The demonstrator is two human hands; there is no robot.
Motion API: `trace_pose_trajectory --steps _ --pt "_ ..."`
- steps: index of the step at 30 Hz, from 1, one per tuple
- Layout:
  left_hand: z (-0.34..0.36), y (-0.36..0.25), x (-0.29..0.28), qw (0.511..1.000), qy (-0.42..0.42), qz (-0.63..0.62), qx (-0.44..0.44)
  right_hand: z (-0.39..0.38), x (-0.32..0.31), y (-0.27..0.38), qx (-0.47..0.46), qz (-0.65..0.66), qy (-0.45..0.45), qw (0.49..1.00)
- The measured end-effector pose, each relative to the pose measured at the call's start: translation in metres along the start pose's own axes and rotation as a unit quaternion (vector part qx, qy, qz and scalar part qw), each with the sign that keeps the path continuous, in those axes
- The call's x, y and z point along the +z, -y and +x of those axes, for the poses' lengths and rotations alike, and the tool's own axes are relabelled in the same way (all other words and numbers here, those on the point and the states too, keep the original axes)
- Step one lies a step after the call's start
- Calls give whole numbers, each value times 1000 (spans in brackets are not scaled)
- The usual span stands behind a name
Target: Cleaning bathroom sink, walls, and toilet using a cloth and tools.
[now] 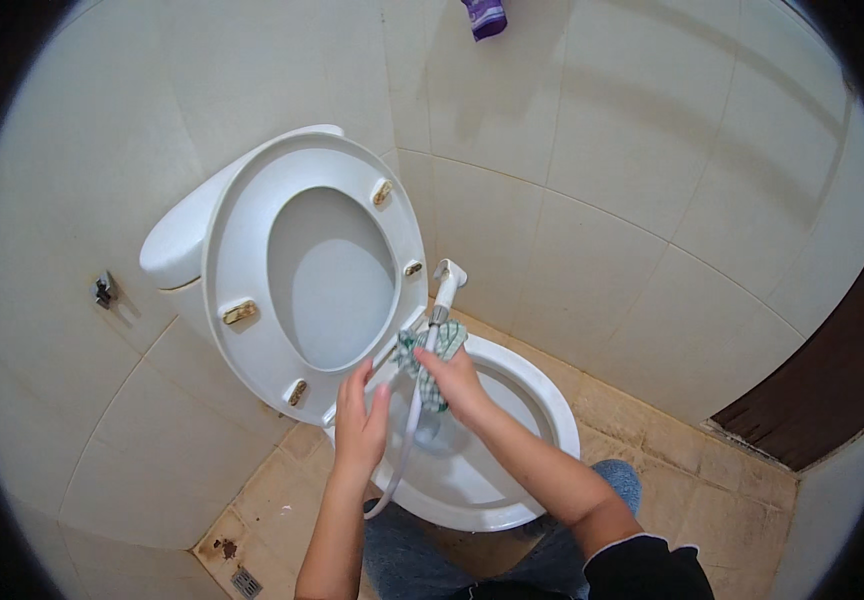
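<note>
My right hand is closed on a green-and-white checked cloth, which is bunched around the white hose just below the sprayer. Its thumb presses against the hose. The white bidet sprayer hangs by the wall, its head up. My left hand is to the left of the hose, fingers stretched and thumb apart, holding nothing. Both hands are over the white toilet bowl. Behind them, the toilet seat and lid stand raised, with stained bumpers on the seat's underside.
The toilet tank stands behind the raised lid. A small metal fitting sticks out of the left wall. Beige floor tiles hold a drain grate. A dark brown door is at the right, and a purple packet is at the top.
</note>
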State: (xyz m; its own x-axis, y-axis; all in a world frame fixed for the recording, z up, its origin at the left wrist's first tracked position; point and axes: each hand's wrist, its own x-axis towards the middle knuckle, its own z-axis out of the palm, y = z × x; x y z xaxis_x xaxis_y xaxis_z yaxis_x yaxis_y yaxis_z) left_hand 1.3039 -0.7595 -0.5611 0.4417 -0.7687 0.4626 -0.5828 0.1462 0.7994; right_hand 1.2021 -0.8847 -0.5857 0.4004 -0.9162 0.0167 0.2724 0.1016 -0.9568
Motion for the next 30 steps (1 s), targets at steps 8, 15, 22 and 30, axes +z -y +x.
trace_pose_trajectory --steps 8,15,22,30 --pt "85 6 18 958 203 -38 -198 -44 23 21 -102 -187 184 959" --pt "68 17 34 889 216 -232 -330 17 -2 54 -135 -232 77 960" --pt "65 -27 43 858 115 -300 -401 53 -7 23 -322 -305 114 889" --pt "67 -120 -2 841 148 -328 -404 80 18 129 -253 -320 115 906"
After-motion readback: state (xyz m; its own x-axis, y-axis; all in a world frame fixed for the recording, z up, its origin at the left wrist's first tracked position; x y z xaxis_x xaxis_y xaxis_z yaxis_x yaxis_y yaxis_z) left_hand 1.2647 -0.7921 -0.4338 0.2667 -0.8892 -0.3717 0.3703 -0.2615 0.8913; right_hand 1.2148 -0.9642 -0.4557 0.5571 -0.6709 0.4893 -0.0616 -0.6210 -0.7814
